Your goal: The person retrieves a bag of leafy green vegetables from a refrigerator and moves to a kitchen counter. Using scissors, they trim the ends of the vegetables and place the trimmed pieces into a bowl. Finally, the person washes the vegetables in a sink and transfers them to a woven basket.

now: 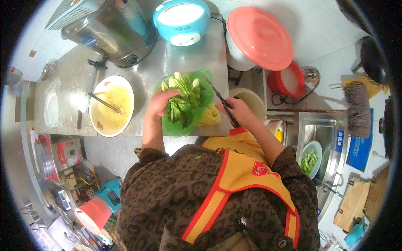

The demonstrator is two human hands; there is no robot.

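My left hand (160, 100) grips a bunch of leafy greens (185, 108), its thumb across the pale stem ends. The greens lie on an opened green plastic bag (176, 130) on the steel table (201, 56). My right hand (239, 112) is closed around a dark, narrow-bladed tool (222, 98), a knife or closed scissors; which one, I cannot tell. Its tip points up and left, close to the bag's right edge. A folded yellow cloth (209, 116) sits between the bag and my right hand.
Left of the bag stands a white enamel basin (128, 124) of yellow liquid with chopsticks (103, 102). Behind are a steel boiler (116, 34) and a blue appliance (182, 29). Beyond the table's right edge are a pink-lidded bucket (260, 37), a pale bin (251, 97) and a sink (328, 150).
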